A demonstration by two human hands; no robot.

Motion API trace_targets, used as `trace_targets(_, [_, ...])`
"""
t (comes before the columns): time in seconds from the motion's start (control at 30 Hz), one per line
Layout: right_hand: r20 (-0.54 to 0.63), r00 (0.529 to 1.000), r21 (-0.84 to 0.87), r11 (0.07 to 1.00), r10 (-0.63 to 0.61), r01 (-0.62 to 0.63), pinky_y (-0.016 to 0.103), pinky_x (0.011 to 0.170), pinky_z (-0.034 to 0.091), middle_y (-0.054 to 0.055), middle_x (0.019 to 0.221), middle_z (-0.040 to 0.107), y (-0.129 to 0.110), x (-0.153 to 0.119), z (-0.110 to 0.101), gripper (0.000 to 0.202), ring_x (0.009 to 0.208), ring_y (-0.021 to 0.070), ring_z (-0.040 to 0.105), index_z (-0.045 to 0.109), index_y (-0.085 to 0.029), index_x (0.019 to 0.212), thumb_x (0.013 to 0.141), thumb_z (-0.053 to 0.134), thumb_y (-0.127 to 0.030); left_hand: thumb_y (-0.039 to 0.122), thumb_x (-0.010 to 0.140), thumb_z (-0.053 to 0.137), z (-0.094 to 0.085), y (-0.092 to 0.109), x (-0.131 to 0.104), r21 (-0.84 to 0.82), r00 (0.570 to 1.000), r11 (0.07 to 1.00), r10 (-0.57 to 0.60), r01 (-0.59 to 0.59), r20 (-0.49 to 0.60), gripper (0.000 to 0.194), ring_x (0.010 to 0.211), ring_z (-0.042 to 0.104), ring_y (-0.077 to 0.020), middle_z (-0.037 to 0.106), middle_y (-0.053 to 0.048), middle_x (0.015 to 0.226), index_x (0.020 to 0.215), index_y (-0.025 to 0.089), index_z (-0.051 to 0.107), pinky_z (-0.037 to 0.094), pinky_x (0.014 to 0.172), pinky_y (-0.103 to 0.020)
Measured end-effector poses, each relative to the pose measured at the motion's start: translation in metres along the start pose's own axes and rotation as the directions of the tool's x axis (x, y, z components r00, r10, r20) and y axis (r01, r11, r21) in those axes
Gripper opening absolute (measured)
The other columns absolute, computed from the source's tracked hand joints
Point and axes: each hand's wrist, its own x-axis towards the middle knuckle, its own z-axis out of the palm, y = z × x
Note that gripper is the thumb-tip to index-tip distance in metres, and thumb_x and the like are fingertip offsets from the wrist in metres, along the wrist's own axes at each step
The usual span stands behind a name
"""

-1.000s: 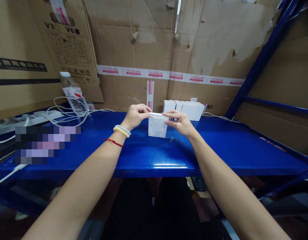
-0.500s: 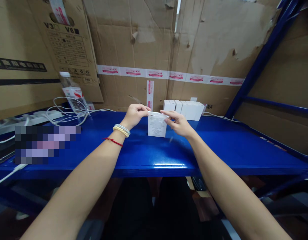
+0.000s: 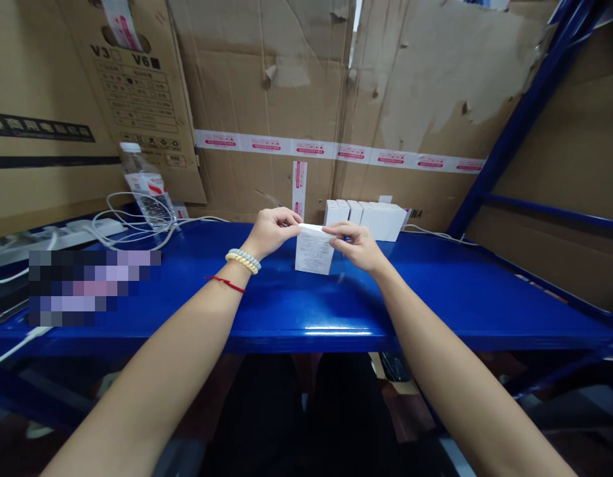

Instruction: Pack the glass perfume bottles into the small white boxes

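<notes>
A small white box (image 3: 313,252) with fine print on its near face stands upright on the blue table (image 3: 266,301). My left hand (image 3: 273,230) pinches its top left corner, fingers bent together. On the other side, my right hand (image 3: 354,244) has its fingers pressed round the top right corner. The box's top surface shows between the two hands. Behind my right hand, several plain white boxes (image 3: 380,222) stand in a row, partly hidden by it.
A clear plastic bottle (image 3: 150,192) leans at the back left among looped white cables (image 3: 112,222). Beside it lies a white power strip (image 3: 100,230). Cardboard (image 3: 256,86) walls the back, and a blue metal post (image 3: 515,119) rises at the right.
The top of the box now looks flat where a raised white edge showed before. Both hands have shifted slightly at its top corners.
</notes>
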Motion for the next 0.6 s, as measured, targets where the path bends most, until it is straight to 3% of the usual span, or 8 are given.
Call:
trace_targets(0.3, [0.001, 0.999, -0.122, 0.992, -0.041, 0.040, 0.030, 0.070, 0.046, 0.008, 0.103, 0.064, 0.0004, -0.0004, 0.0032, 0.030, 0.079, 0.0138, 0.055, 0.070, -0.020, 0.105, 0.082, 0.061, -0.035, 0.029, 0.066, 0.066, -0.0010, 0.0023, -0.0006, 0.063, 1.000, 0.998, 0.007, -0.007, 0.005, 0.017, 0.068, 0.061, -0.0142, 0.070, -0.008, 0.080, 0.060, 0.014, 0.065, 0.045, 0.063, -0.027])
trace_targets(0.43, [-0.017, 0.994, -0.191, 0.977, -0.104, 0.099, 0.029, 0.069, 0.046, 0.008, 0.107, 0.064, 0.0013, 0.0000, 0.0057, 0.026, 0.092, 0.0170, 0.058, 0.067, -0.020, 0.104, 0.085, 0.058, -0.036, 0.030, 0.066, 0.067, -0.0012, 0.0024, -0.0006, 0.056, 1.000, 0.998, -0.013, 0.012, 0.011, 0.017, 0.070, 0.063, -0.0155, 0.071, -0.008, 0.082, 0.062, 0.013, 0.068, 0.048, 0.065, -0.027])
trace_targets(0.6, [-0.017, 0.994, -0.155, 0.983, -0.107, 0.103, 0.032, 0.076, 0.049, 0.007, 0.108, 0.066, 0.0049, -0.0001, 0.0080, 0.025, 0.101, 0.0195, 0.060, 0.063, -0.019, 0.103, 0.086, 0.057, -0.036, 0.031, 0.062, 0.070, -0.0003, 0.0027, 0.0003, 0.013, 0.998, 0.998, -0.059, 0.059, 0.001, 0.019, 0.070, 0.064, -0.0162, 0.072, -0.009, 0.081, 0.062, 0.012, 0.069, 0.048, 0.066, -0.028])
